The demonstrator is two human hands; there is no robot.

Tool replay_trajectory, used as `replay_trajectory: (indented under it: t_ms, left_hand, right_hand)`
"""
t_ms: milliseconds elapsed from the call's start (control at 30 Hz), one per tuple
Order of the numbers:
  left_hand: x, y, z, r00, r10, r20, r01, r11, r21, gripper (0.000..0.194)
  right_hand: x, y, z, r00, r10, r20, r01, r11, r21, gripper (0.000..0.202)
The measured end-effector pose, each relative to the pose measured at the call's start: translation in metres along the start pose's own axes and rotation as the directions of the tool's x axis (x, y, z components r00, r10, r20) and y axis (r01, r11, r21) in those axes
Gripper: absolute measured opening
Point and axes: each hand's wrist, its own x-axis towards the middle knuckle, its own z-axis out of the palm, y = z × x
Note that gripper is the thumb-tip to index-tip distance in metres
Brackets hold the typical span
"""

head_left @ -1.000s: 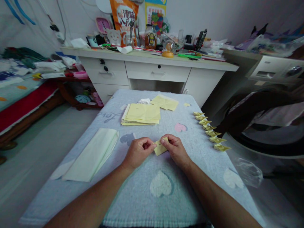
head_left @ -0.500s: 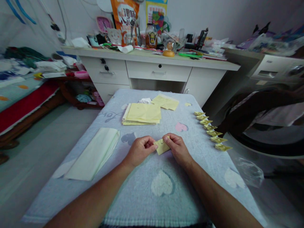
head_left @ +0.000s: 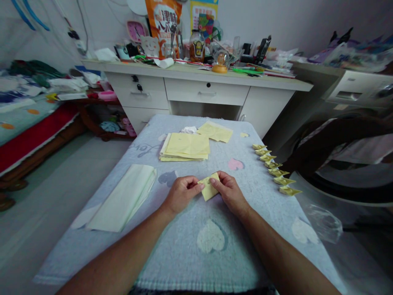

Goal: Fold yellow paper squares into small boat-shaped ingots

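Observation:
A small folded piece of yellow paper (head_left: 209,190) is held up between my two hands over the middle of the table. My left hand (head_left: 183,191) pinches its left corner between thumb and fingers. On the other side, my right hand (head_left: 229,190) grips the right part, thumb on the front face and fingers behind, mostly hidden. Beyond the hands lies a stack of yellow paper sheets (head_left: 188,144), with more yellow sheets (head_left: 215,131) behind it. Several folded yellow paper boats (head_left: 281,180) stand in a row along the table's right edge.
A folded pale sheet bundle (head_left: 124,198) lies on the left of the cloth-covered table (head_left: 172,262). Crumpled white tissue (head_left: 188,130) sits behind the stack. A cluttered white desk (head_left: 184,88) is at the far end, a washing machine (head_left: 346,92) at right, a bed (head_left: 27,127) at left.
The yellow paper between my hands now shows a larger, squarer face, its upper right edge standing higher. Both hands stay nearly in place; the view has shifted slightly.

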Motion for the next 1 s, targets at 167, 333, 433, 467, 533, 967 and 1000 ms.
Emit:
replay_trajectory:
  t_ms: [167, 333, 433, 467, 533, 967, 1000]
  left_hand:
    - [0.002, 0.003, -0.001, 0.997, -0.063, -0.039, 0.057, 0.991, -0.123, 0.034]
    - [0.002, 0.0, 0.001, 0.997, -0.039, 0.06, 0.041, 0.998, -0.036, 0.034]
    - [0.002, -0.003, 0.002, 0.998, -0.034, 0.051, 0.031, 0.999, 0.042, 0.035]
    - [0.002, -0.003, 0.002, 0.998, -0.032, 0.052, 0.03, 0.999, 0.046, 0.035]
    - [0.002, -0.003, 0.002, 0.998, -0.029, 0.056, 0.026, 0.999, 0.04, 0.034]
    - [-0.001, 0.001, 0.013, 0.991, -0.053, 0.12, 0.033, 0.986, 0.164, 0.024]
    - [-0.001, 0.001, 0.013, 0.992, -0.058, 0.111, 0.038, 0.985, 0.17, 0.023]
  right_hand:
    - [0.002, 0.002, 0.001, 0.999, 0.041, 0.002, -0.041, 0.999, 0.004, 0.029]
    - [0.002, 0.0, 0.003, 0.999, 0.038, -0.03, -0.038, 0.999, 0.01, 0.031]
    - [0.001, -0.001, 0.004, 0.999, 0.03, -0.041, -0.029, 0.999, 0.02, 0.032]
    - [0.001, -0.002, 0.004, 0.999, 0.027, -0.042, -0.026, 0.999, 0.023, 0.032]
    - [0.001, -0.002, 0.003, 0.999, 0.027, -0.034, -0.026, 0.999, 0.035, 0.032]
    - [0.0, -0.001, 0.004, 0.997, -0.019, -0.076, 0.021, 0.999, 0.036, 0.029]
    - [0.0, -0.001, 0.004, 0.996, -0.021, -0.083, 0.023, 0.999, 0.03, 0.029]
